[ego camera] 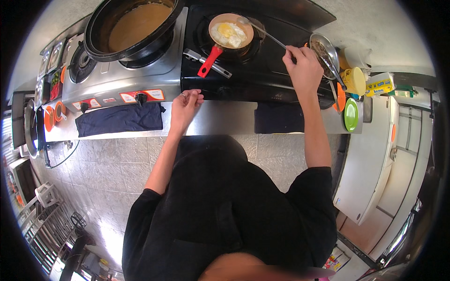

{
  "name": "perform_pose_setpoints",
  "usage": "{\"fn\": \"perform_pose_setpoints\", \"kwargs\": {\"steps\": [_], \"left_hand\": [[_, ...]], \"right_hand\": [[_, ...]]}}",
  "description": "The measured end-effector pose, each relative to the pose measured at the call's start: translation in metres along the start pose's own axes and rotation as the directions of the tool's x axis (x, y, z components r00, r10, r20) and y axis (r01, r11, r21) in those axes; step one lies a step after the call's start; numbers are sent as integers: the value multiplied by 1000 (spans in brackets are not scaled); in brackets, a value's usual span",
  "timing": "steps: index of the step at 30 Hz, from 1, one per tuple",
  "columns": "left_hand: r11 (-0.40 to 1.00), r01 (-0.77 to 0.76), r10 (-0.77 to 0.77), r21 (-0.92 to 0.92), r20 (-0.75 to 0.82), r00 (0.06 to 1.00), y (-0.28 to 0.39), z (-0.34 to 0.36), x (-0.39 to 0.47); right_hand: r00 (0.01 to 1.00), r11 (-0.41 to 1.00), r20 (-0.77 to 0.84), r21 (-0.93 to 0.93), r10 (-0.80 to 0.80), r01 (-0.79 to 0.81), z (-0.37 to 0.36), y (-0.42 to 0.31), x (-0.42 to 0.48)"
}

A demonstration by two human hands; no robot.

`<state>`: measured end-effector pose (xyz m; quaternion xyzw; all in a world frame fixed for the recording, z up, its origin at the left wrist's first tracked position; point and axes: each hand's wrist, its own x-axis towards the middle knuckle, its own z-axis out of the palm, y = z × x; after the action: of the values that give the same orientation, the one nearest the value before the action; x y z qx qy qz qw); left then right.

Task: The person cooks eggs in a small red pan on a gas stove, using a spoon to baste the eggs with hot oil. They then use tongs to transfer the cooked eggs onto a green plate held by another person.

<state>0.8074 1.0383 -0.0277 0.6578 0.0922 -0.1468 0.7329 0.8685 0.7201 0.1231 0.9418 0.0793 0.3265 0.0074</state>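
Observation:
My right hand (302, 65) grips the handle end of a metal spoon (265, 32), whose bowl reaches the right rim of a small frying pan (249, 38). In the pan lies a fried egg (228, 34) with a yellow yolk and white edges. The pan sits on a burner of the black stove, its red handle (210, 62) towards me. Under that handle, a metal tool (223, 71), perhaps a detachable pan grip, lies across the stove. My left hand (186, 105) hovers near the stove's front edge, fingers loosely curled, with nothing visible in it.
A large black pot (92, 38) of brown liquid stands on the steel stove at left. Dark folded cloths (119, 120) lie along the counter edge. To the right are a metal pan (334, 51) with dark food, a yellow container (357, 81) and a green plate (351, 115).

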Motion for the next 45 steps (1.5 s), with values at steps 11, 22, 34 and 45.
{"fn": "perform_pose_setpoints", "kwargs": {"steps": [11, 22, 34, 45], "left_hand": [[1000, 4, -4, -17, -2, 1000, 5, 0, -3], [999, 16, -16, -28, 4, 1000, 1, 1, -3], [999, 20, -20, -32, -6, 1000, 1, -1, -3], [999, 27, -27, -29, 11, 1000, 0, 3, 0]], "right_hand": [[800, 760, 431, 318, 417, -567, 31, 21, -5], [985, 976, 72, 135, 159, -168, 12, 7, -6], [848, 791, 341, 334, 407, -513, 26, 17, -11], [999, 993, -31, 116, -29, 32, 4, -5, -12]]}}
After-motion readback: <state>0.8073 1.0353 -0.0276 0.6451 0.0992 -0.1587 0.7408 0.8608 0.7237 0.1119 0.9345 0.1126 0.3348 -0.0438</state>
